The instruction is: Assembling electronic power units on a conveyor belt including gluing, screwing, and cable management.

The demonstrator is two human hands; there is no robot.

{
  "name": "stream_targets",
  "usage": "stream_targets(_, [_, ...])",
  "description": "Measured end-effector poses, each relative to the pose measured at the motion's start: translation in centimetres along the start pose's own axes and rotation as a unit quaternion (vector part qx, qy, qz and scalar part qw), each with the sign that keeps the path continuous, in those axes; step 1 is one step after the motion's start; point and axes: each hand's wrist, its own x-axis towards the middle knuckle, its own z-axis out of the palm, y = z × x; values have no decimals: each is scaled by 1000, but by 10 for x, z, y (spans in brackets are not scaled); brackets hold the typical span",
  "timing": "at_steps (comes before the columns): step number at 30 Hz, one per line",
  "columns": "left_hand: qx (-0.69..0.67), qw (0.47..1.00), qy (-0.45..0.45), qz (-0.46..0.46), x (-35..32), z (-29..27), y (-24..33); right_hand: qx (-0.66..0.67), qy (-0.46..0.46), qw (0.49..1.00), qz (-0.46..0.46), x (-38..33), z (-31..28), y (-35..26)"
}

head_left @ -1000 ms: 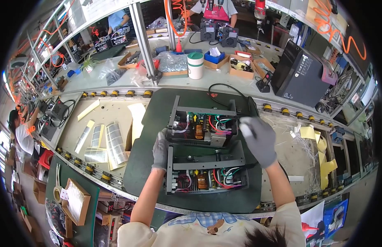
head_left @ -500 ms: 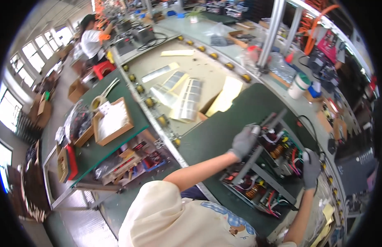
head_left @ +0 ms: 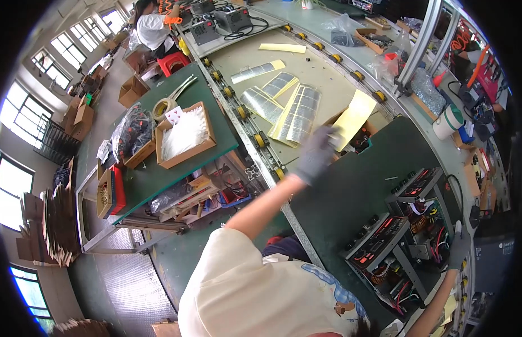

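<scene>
My left hand (head_left: 317, 156), in a grey glove and smeared by motion, is over the near edge of the conveyor bed. Beside it are silver label sheets on yellow backing (head_left: 299, 115) and a plain yellow sheet (head_left: 355, 119); whether it touches any is unclear. My right hand (head_left: 459, 247), also gloved, lies with fingers stretched out against the right side of the farther uncased electronic unit (head_left: 421, 185). A second such unit (head_left: 379, 241) stands nearer to me. Both have black-and-red front panels with knobs, metal frames, coils and coloured wires showing.
A dark green board (head_left: 334, 202) lies under the units. Left of the conveyor, a green table (head_left: 210, 140) holds a carton of white pieces (head_left: 185, 132) and tape rolls (head_left: 162, 108). A white tub (head_left: 447, 122) stands at right. Another person (head_left: 154, 31) works at the far left.
My left hand has left the units and swung up and left toward the label sheets. The units' front panels now face into view. My right hand has stayed beside the farther unit.
</scene>
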Motion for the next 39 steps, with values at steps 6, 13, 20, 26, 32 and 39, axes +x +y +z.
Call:
stream_targets(6, [502,788,357,-6,-2,-299,-81,63,-61,995,46,1,-14,-14])
stream_targets(13, [613,756,204,-108,0,-394,-118,68,-49,996,-18,11,7,12])
stream_targets(20, [438,856,266,-73,7,-396,-131,44,-59,997,31,7,-1,9])
stream_targets(26, [188,928,318,-36,12,-408,-147,85,-23,996,12,3,-8,-4])
stream_targets(32, [26,966,252,-51,10,-422,-141,67,-43,995,58,0,-12,-20])
stream_targets(39, [45,970,222,-85,0,-421,-140,69,-35,997,26,1,-7,-9])
